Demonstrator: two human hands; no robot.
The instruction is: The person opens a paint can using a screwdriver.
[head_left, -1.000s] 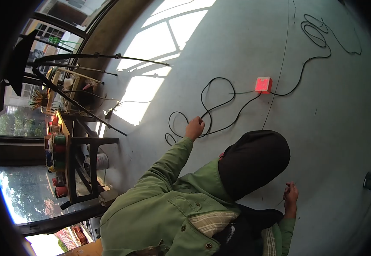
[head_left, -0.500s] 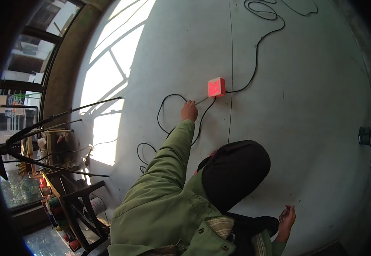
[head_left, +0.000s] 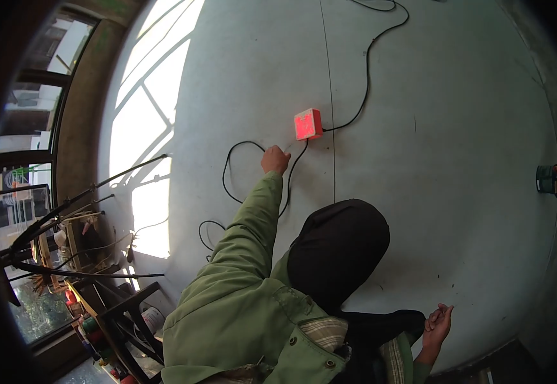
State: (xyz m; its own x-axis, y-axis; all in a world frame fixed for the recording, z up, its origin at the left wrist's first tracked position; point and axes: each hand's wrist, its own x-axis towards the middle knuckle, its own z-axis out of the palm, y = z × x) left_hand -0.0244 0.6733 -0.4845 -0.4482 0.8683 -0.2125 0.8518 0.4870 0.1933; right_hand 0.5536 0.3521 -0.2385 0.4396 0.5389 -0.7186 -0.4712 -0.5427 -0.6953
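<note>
My left hand (head_left: 275, 159) reaches forward over the pale floor with its fingers closed. A black cable (head_left: 225, 168) loops up to this hand, and the fingers appear to pinch it; the grip itself is mostly hidden. Just beyond the fingertips, and apart from them, sits a small square box (head_left: 307, 125) with a bright red top and pale edges. One cable leaves its near side and another its right side. At the lower right, my right hand (head_left: 437, 322) lies beside my dark-clad leg, fingers loosely bent and partly apart, with nothing visible in it.
My dark rounded knee (head_left: 339, 249) blocks part of the floor. To the left stand a black-legged stand (head_left: 77, 198), a dark frame (head_left: 131, 317) and several spools by the window. A dark green spool-like object (head_left: 548, 180) sits far right. Sunlight patches the floor.
The view has shifted, so the box and floor sit further left. My left hand has turned slightly, and the thin line between it and the box shows less. My right hand's fingers have shifted slightly.
</note>
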